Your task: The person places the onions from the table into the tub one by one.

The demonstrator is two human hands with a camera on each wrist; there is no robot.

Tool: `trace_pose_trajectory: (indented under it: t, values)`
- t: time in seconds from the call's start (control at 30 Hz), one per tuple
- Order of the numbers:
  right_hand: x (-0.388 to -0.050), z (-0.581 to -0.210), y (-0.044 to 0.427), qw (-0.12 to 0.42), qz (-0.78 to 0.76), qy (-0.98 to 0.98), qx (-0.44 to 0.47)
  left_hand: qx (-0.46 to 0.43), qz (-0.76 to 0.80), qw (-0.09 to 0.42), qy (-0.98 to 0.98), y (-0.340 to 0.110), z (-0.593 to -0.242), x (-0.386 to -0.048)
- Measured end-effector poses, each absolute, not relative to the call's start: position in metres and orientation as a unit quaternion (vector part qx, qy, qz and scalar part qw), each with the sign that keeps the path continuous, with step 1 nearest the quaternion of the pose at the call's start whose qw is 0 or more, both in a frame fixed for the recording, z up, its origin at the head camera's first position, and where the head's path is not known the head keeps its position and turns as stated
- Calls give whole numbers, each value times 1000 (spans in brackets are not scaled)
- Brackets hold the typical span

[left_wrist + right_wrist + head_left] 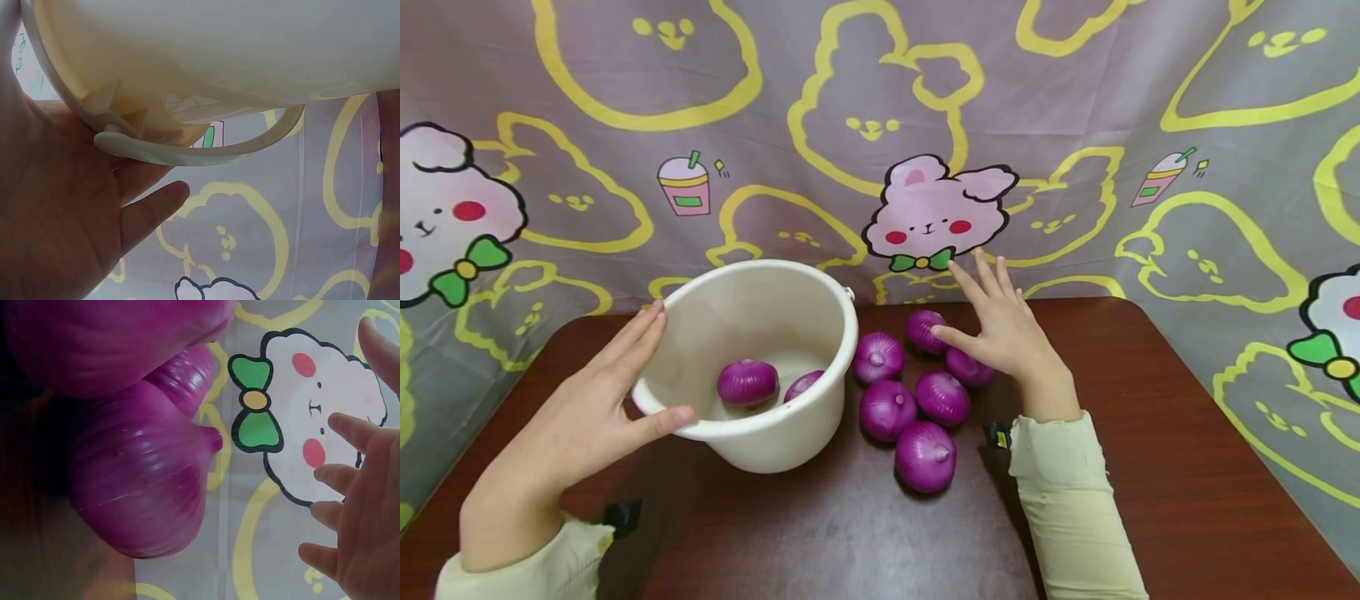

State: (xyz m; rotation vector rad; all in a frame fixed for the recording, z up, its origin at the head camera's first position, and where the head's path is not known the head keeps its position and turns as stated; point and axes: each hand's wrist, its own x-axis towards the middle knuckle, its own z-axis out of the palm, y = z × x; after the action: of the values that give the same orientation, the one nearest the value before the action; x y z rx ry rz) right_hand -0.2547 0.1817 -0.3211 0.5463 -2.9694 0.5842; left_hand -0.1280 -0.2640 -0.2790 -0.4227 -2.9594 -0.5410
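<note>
A white plastic bucket [797, 442] stands on the table, with two purple onions [748, 383] visible inside. My left hand [576, 408] is at its left rim, fingers straight along the side and thumb extended over the front edge. The left wrist view shows that palm against the rim beside the bucket's handle [206, 155]. Several more purple onions [926, 457] lie in a cluster right of the bucket. Above the far end of this cluster, my right hand [1011, 337] is spread and holds nothing. Large onions [144, 475] appear left of those fingers in the right wrist view.
The dark brown wooden table [1180, 467] carries everything. Directly behind it hangs a grey cloth [1060, 100] with yellow outlines and cartoon rabbits. Small black pieces [997, 435] show at both sleeve cuffs.
</note>
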Motion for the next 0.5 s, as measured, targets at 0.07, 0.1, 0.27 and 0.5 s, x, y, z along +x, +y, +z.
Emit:
trace_pose_trajectory:
  t: [0.07,0.1,0.27,0.5]
  values:
    - [-255,-323,182,28,191,-965,178,-139,-178,53,-973,-264,-279,-128]
    - [-256,-323,182,24,192,-965,179,-139,-177,52,-973,-264,-279,-128]
    - [-257,-327,182,10,198,-964,175,-139,-178,52,-973,-264,-280,-128]
    - [-261,-334,183,-18,207,-964,166,-136,-176,49,-974,-264,-280,-128]
